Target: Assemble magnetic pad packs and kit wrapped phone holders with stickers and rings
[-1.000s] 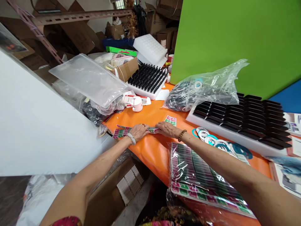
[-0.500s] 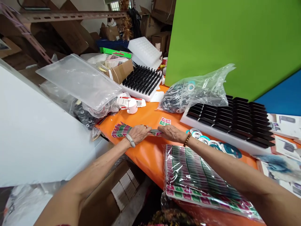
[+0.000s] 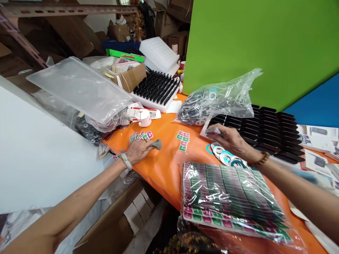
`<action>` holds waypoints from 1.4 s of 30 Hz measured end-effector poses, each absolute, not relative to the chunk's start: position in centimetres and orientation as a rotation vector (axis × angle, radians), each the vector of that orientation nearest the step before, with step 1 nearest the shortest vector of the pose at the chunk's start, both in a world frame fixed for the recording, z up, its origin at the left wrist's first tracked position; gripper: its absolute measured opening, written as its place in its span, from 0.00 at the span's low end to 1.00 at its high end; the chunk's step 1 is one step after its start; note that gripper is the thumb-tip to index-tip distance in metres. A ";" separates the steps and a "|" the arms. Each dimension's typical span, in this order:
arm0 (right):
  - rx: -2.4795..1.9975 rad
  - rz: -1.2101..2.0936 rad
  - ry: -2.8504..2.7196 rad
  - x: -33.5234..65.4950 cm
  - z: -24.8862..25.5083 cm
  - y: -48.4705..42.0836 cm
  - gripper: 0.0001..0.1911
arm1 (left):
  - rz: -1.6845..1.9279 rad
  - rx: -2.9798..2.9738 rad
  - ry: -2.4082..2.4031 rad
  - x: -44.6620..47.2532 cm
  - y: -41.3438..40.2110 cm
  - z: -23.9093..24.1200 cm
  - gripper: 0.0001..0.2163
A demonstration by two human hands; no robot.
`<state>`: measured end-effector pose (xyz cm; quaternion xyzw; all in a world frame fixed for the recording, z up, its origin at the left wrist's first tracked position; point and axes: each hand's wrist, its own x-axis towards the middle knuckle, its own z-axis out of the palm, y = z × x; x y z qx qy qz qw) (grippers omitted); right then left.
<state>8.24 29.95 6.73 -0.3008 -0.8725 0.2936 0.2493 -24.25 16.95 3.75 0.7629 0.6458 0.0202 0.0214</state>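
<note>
My left hand is closed around a small stack of cards, its edges sticking out past the fingertips. Just beyond that hand, several pink and green cards lie overlapped on the orange tabletop. My right hand grips another thin stack of small cards, held above the corner of the foam tray. Between the hands, a few loose pink and green cards lie flat. Nearer to me is a clear plastic bag filled with rows of such cards.
Round white and teal ring labels lie below my right hand. Black parts fill the right foam tray; a second tray of black parts stands farther back. A bag of rings, a small white pot and a green panel surround the work area.
My hands, together over the table earlier, have moved apart: the left went left, the right went right and farther away. Each now holds a separate stack of cards.
</note>
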 end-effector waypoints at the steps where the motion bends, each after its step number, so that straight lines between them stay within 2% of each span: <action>1: -0.860 0.742 -2.430 8.6 6.8 30.5 0.10 | 0.020 2.376 1.995 -24.5 17.1 4.0 0.14; 5: -0.951 0.457 -2.698 6.3 5.2 31.9 0.11 | -0.075 2.406 2.020 -22.0 18.8 4.6 0.16; 9: -1.161 0.224 -2.715 2.0 2.5 33.0 0.18 | -0.094 2.479 1.955 -18.0 20.5 3.5 0.14; 13: -1.242 0.206 -2.732 0.5 1.4 33.4 0.27 | -0.131 2.494 1.896 -16.3 20.9 1.1 0.13; 18: -0.917 0.426 -2.749 1.3 2.4 31.8 0.18 | -0.139 2.470 1.878 -16.0 20.5 -0.8 0.13; 22: -0.662 0.551 -2.914 0.5 2.1 29.3 0.26 | -0.123 2.436 1.890 -15.9 20.3 -1.0 0.16; 27: -0.744 0.512 -2.968 -1.0 0.6 27.5 0.10 | -0.171 2.387 1.919 -16.1 20.2 -0.2 0.17; 29: -0.746 0.507 -2.968 -1.0 0.4 27.4 0.07 | -0.197 2.379 1.912 -16.8 20.0 0.3 0.18; 31: -0.743 0.499 -2.977 -0.9 0.4 27.5 0.07 | -0.222 2.379 1.901 -17.9 19.7 0.9 0.19; 36: -0.756 0.463 -3.018 -1.3 0.8 27.6 0.06 | -0.263 2.419 1.861 -20.1 18.9 1.4 0.09; 40: -0.746 0.451 -3.063 -2.1 1.3 27.2 0.14 | -0.253 2.466 1.835 -19.3 18.4 2.2 0.06; 42: -0.733 0.450 -3.098 -2.2 1.5 26.8 0.13 | -0.236 2.484 1.840 -18.8 18.1 2.9 0.07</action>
